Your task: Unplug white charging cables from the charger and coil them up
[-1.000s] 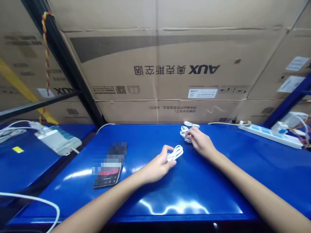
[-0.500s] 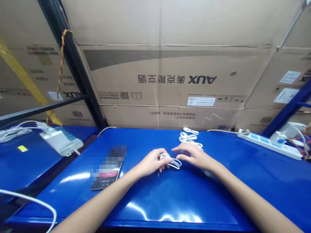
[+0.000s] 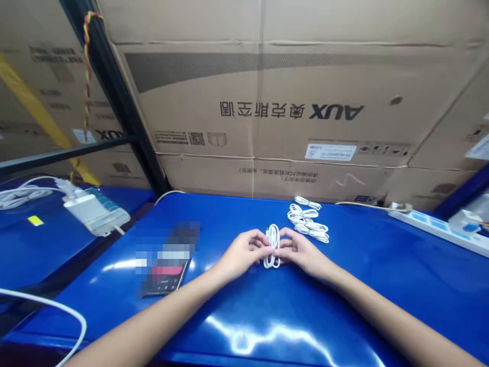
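A coiled white cable [image 3: 272, 234] stands upright between my two hands, just above the blue table [image 3: 237, 214]. My left hand [image 3: 246, 251] pinches the middle of the coil from the left, thumb in front. From the right, my right hand [image 3: 300, 251] closes its thumb and fingers on the same coil. Beyond my right hand, several bundled white cables [image 3: 307, 219] lie in a row on the table. To the left of my left hand lies a phone [image 3: 168, 280], its screen partly blurred out.
Large cardboard boxes [image 3: 267, 178] stand along the back edge. At the right is a white power strip [image 3: 424, 224] with a plug in it. On the left are a dark metal post [image 3: 126, 112], a second power strip [image 3: 99, 216] and a loose white cable [image 3: 57, 313].
My right hand, apart from the coil before, has moved left and now grips it. The coil has turned from lying sideways to upright. The view has shifted slightly.
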`<state>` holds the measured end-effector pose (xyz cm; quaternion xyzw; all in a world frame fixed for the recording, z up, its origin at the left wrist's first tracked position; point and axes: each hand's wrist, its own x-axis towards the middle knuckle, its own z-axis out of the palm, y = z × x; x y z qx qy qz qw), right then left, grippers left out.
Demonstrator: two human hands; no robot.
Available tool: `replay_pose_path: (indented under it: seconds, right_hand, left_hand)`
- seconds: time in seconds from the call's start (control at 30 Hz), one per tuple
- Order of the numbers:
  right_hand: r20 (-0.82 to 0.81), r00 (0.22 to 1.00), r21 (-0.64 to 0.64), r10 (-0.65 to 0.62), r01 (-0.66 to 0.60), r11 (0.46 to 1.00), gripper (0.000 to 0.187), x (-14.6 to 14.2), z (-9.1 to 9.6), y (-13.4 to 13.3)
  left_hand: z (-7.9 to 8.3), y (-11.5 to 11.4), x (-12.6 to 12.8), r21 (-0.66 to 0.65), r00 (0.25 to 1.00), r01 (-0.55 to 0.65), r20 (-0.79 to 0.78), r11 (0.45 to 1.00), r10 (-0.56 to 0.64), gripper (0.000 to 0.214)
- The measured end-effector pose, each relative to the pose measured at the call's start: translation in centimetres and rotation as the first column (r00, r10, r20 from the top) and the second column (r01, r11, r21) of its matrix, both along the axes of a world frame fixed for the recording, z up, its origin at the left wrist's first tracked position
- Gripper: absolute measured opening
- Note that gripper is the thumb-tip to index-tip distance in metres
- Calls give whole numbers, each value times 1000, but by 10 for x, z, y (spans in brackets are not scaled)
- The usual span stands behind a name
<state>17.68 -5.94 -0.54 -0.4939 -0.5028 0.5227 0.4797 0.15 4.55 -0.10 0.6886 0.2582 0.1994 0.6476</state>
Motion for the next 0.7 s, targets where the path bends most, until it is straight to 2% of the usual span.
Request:
replay_pose_path:
  seconds: [0.2,0.37,0.4,0.47,0.57,0.63,0.7]
  right_hand:
    - [-70,997,-53,-18,14,999,40,3,5,0]
    - [-72,994,-25,-79,77,997,48,5,-8,1]
    - [-18,995,13,-102,103,995,43,6,-11,1]
    - [193,969,150,-155,127,980,29,6,-13,1]
    - [533,802,359,-270,74,930,18,7,-9,-1]
    - [604,720,420,-341,76,904,19,8,-2,-3]
    - [610,703,442,-366,82,893,21,7,4,-6]
  left_hand:
    - [-4,4,0,-68,999,29,-21,997,-30,43]
    - [-4,7,1,-69,994,85,-59,994,-90,44]
    - [-4,7,1,-57,994,82,-71,995,-86,45]
    - [-4,7,1,-13,992,71,-108,997,-72,46]
    - [-1,8,-2,127,982,57,-185,990,-33,41]
    - [4,9,-6,270,975,47,-222,962,14,32]
    - [9,12,-12,412,969,36,-236,911,68,25]
